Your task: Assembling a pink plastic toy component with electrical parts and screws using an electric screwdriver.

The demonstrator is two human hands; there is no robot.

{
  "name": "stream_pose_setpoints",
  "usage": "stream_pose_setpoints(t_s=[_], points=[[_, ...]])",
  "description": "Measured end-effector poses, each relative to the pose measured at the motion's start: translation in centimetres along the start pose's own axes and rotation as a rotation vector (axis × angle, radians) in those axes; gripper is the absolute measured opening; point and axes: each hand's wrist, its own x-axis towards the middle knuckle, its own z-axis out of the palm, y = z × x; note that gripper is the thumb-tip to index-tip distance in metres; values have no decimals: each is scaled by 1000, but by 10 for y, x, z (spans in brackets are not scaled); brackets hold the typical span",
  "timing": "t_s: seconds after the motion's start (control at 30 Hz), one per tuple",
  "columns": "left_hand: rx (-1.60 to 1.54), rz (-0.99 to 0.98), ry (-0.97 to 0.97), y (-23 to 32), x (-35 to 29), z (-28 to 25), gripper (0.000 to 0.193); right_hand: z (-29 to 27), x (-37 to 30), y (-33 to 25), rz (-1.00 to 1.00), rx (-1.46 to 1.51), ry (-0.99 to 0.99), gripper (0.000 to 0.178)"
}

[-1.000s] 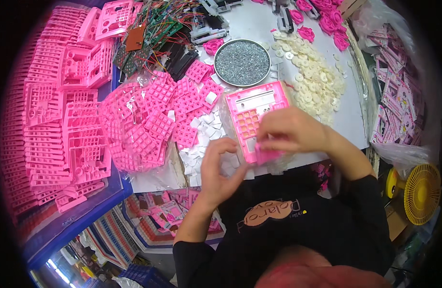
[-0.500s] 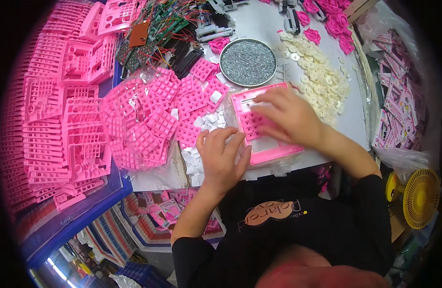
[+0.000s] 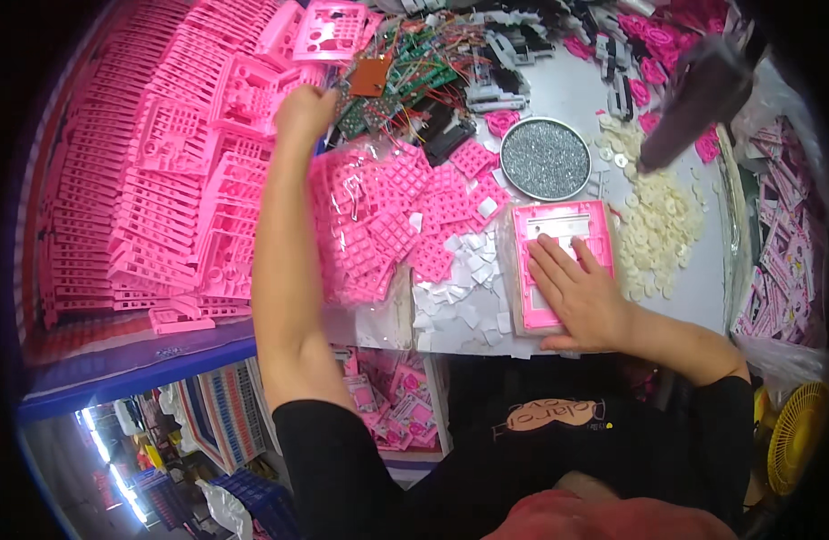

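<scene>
My right hand lies flat on a pink plastic casing, fingers stretched out over its lower half. The casing's upper part has a pale window. My left arm reaches far out to the left. There my left hand is curled between the stacked pink casings and a tangle of green circuit boards with red wires. Its fingers are bent and partly hidden, so what they hold, if anything, cannot be made out. Pink button pads, some in a clear bag, lie between my arms.
A round tin of small metal screws stands behind the casing. White paper squares and cream plastic discs flank it. A dark, blurred tool hangs at upper right. A yellow fan stands at lower right.
My left hand has left the casing's side and gone far left to the boards and stacked casings. My right hand has settled flat on the casing. The view has shifted; the dark tool now shows.
</scene>
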Motion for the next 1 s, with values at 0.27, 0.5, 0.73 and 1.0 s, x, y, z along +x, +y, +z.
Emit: stream_pose_setpoints(t_s=[0.27,0.5,0.73,1.0], points=[[-308,-142,-136,12,90,62,52,6,-6,3,-14,11,46,103],[-1737,-173,308,41,44,-11,32,6,-9,14,-54,206,234,82],[-1004,262,782,98,-100,-33,23,-41,18,39,-87,847,610,36],[-396,826,470,149,-254,2,29,-70,63,31,92,1898,311,23]])
